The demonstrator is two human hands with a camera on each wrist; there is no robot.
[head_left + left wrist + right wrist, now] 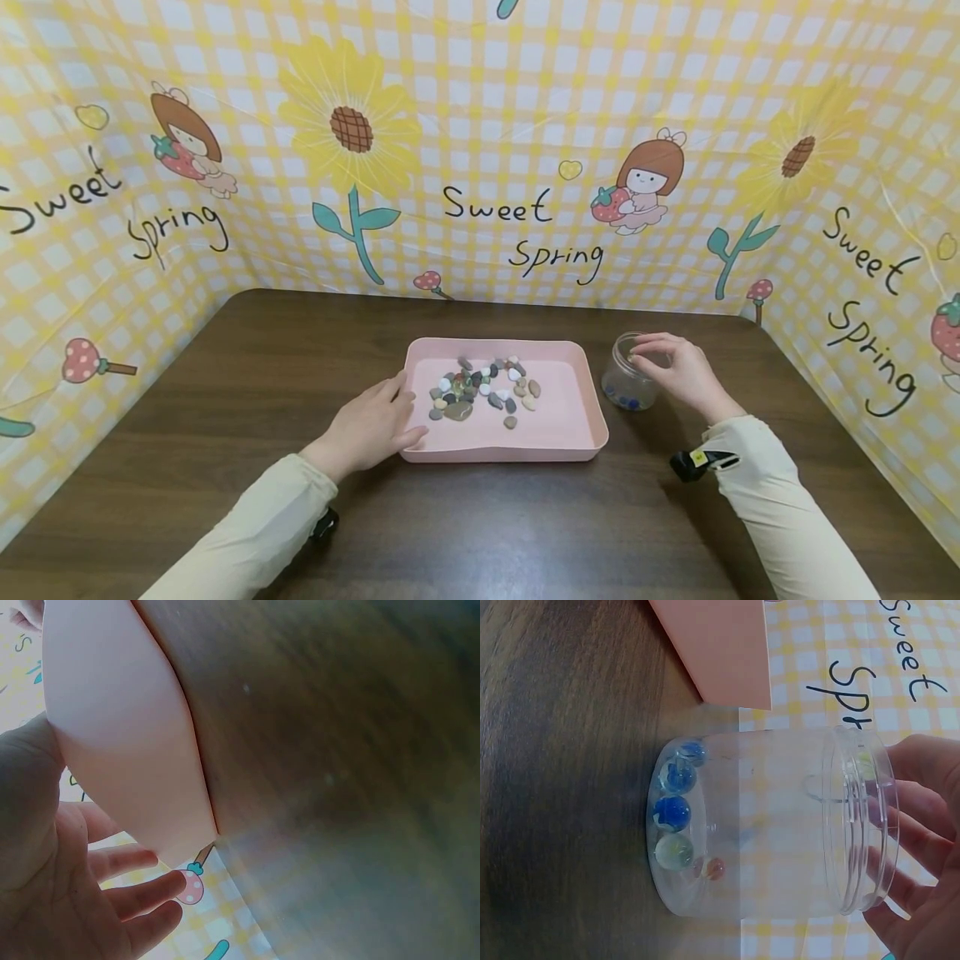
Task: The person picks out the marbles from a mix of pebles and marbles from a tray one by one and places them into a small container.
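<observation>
A pink tray (558, 425) holds a loose cluster of pebbles (459, 411) in grey, white, black and tan. My left hand (367, 425) holds the tray at its near left corner, thumb over the rim and fingers along the outside of the left wall. To the tray's right stands a clear, lidless plastic jar (772, 825) with several glass marbles (672, 813) at its bottom, mostly blue. At the jar's mouth, my right hand (678, 371) pinches a small yellow-green marble (865, 760) between thumb and fingers, partly hidden behind the clear rim.
The dark wooden table (480, 525) carries the tray and jar. A yellow checked cloth (480, 150) with printed flowers and words stands behind it and along both sides.
</observation>
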